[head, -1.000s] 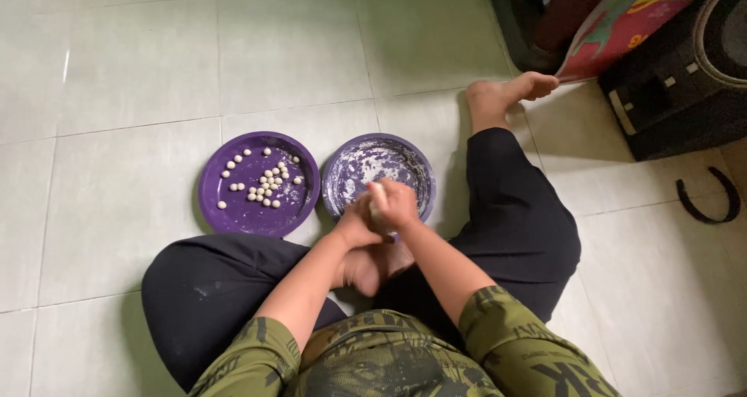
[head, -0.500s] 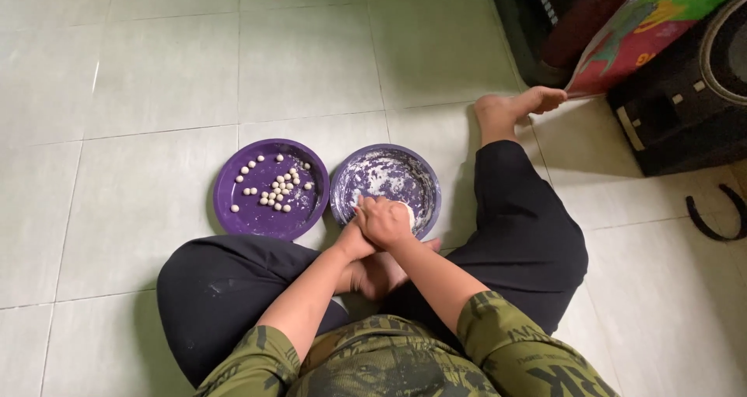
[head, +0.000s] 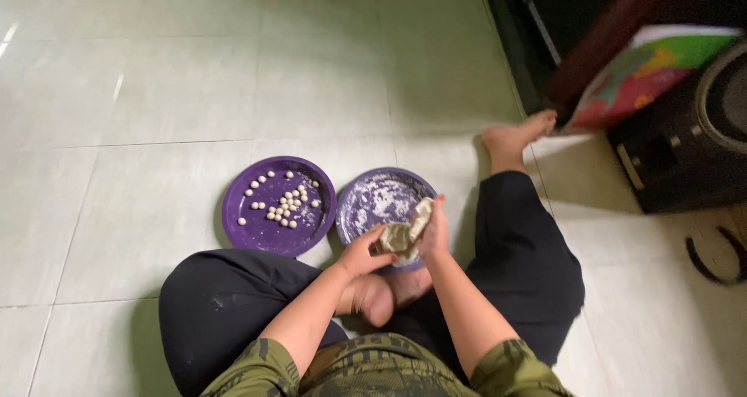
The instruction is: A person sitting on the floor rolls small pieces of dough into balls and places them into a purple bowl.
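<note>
I sit on a tiled floor with two purple plates in front of me. My left hand (head: 362, 255) and my right hand (head: 433, 230) both hold a pale lump of dough (head: 402, 234), stretched between them over the near edge of the flour-dusted right plate (head: 366, 202). The left plate (head: 253, 230) carries several small dough balls (head: 284, 202).
My right leg stretches out to the right, its bare foot (head: 516, 136) near a colourful board (head: 646, 70) leaning on dark furniture. A black speaker box (head: 685, 148) stands at the right. A dark curved band (head: 708, 261) lies on the tiles.
My hands were pressed together around the dough; now they have parted and the dough is stretched between them. The view has shifted down and blurred slightly.
</note>
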